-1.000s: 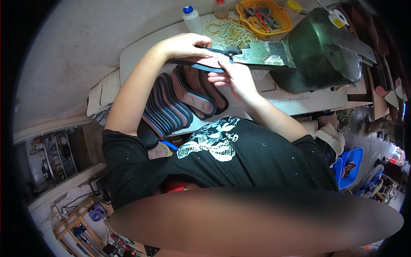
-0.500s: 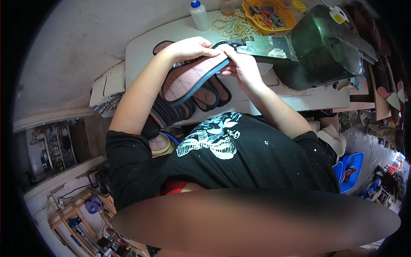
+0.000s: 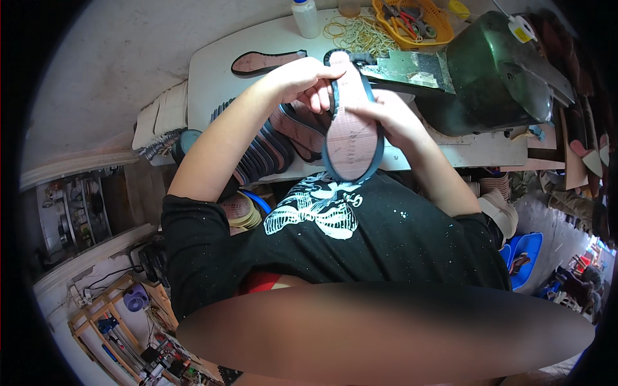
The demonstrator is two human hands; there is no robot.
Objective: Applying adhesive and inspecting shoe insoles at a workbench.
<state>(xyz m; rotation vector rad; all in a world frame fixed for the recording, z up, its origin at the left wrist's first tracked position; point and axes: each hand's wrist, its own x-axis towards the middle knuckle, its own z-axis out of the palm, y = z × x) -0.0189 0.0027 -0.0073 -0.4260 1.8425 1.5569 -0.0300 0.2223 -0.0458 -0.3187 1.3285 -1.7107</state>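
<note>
Pinkish insole (image 3: 351,128) with dark blue edge strip held up between both hands, above front edge of white bench (image 3: 212,71). Left hand (image 3: 302,80) closed on toe end, fingers pinched at strip; right hand (image 3: 393,119) wrapped along side, thumb pressed on rim. Strip could get pulled off line or wrinkled at toe curve if tugged unevenly, probably. Heel end seen rounded, surface matte with faint print. Stack of similar soles (image 3: 277,148) left underneath, rubber bands (image 3: 357,32) and orange tool tray (image 3: 412,19) parked further back.
</note>
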